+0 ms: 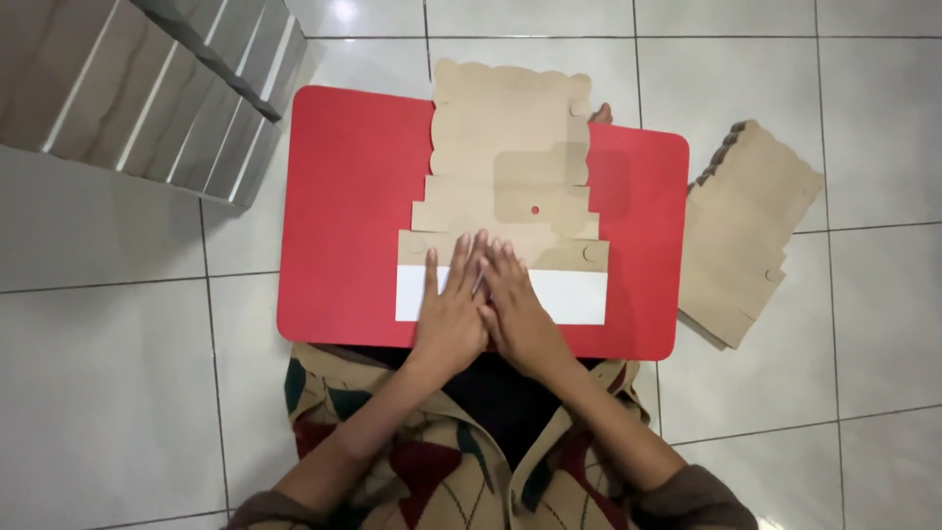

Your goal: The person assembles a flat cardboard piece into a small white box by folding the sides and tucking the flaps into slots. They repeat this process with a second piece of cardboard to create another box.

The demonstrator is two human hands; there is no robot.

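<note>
Head view: both hands [486,309] flat on cardboard sheet [510,157]

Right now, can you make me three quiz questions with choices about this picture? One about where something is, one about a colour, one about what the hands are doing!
1. Where is the stack of brown cardboard pieces?
A. on the floor tiles right of the table
B. on the person's lap
C. under the hands

2. What colour is the little table?
A. blue
B. red
C. green

3. How are the left hand and right hand?
A. making fists
B. lifted in the air
C. lying flat, side by side on the cardboard sheet

Answers: 1 A, it lies on the tiles beside the table. 2 B, its top is plainly red. 3 C, the fingers are spread flat, pressing down.
</note>
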